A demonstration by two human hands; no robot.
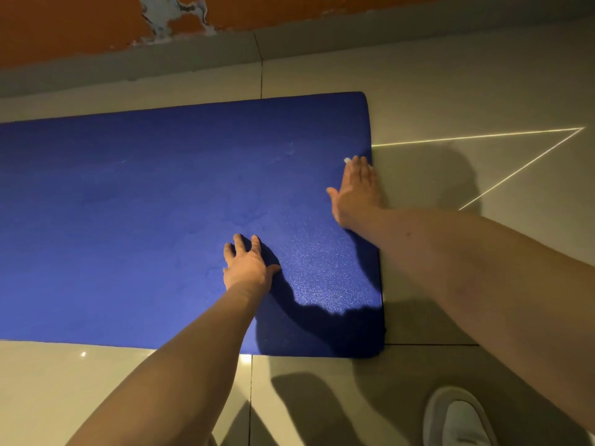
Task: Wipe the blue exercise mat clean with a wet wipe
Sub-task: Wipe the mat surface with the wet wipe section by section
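The blue exercise mat [145, 204] lies flat on the tiled floor and runs off the left edge of the view. My right hand [355, 191] lies flat with straight fingers at the mat's right edge, pressing a white wet wipe [348, 160] against it. Only a small bit of the wipe shows past the fingertips. My left hand [246, 263] rests on the mat nearer to me, its fingers spread and fingertips touching the surface. It holds nothing.
Pale floor tiles [450, 91] surround the mat. An orange wall with flaking paint [80, 24] and a grey skirting runs along the far side. A white shoe [458, 420] stands on the floor at the lower right.
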